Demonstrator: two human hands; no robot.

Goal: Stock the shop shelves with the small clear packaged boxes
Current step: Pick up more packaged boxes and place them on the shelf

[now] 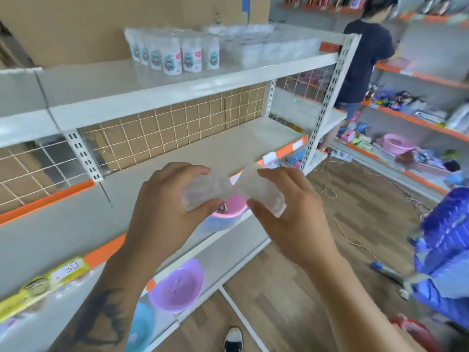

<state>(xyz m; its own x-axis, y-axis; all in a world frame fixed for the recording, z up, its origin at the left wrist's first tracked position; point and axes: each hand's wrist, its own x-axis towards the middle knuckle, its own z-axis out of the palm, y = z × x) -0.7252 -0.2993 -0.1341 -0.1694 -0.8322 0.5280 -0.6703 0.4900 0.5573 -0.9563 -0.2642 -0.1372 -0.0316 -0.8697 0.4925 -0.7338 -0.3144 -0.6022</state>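
My left hand [167,212] grips a small clear box [203,190] between thumb and fingers. A second small clear box [258,190] is gripped the same way by my right hand [291,214]. Both boxes are held side by side, nearly touching, in front of the orange-edged middle shelf [203,153]. On the top shelf [127,80] several clear boxes [253,47] are stacked at the right, beside white pouches [175,53].
Purple [177,285], pink [232,204] and blue [140,326] plastic bowls sit on the lower shelves. A blue bag [446,250] hangs at the right. A person [363,67] stands at the far shelves. A cable [355,240] runs across the wooden floor.
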